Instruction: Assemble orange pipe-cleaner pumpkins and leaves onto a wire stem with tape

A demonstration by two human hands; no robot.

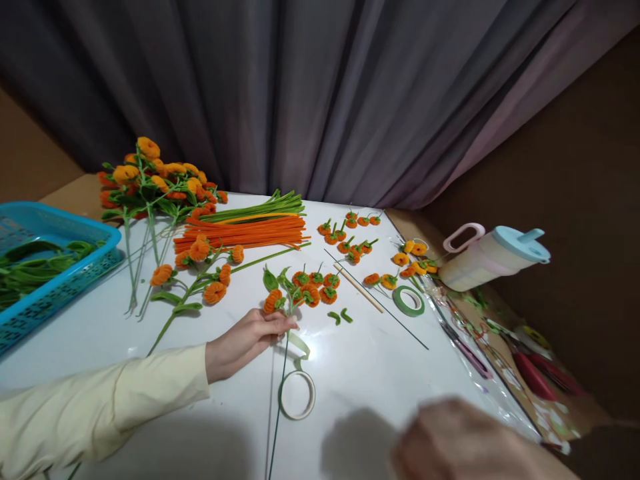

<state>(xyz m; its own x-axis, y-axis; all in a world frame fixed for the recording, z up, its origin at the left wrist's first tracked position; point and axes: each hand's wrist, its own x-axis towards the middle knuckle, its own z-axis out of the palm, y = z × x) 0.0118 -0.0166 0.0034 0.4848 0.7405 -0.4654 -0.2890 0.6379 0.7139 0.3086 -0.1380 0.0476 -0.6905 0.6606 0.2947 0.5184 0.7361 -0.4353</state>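
Observation:
My left hand (245,341) pinches the upper part of a thin green wire stem (281,393), just below a small leafy top with an orange fuzzy pumpkin (273,301) on it. A pale green strip of floral tape (300,345) runs from the stem toward a tape roll (283,400) on the table. Beyond my fingers lie several loose orange pumpkins (329,295) with green tops. My right hand (465,440) is a blur at the lower right, apart from the stem; its fingers cannot be made out.
Left of my hand lies a branch of orange pumpkins (215,292). Behind are orange pipe cleaners (245,232) and a flower bunch (150,180). A blue basket (100,257) stands left. At right are green tape (421,303), a wooden stick (360,288), scissors (473,357) and a tumbler (475,267).

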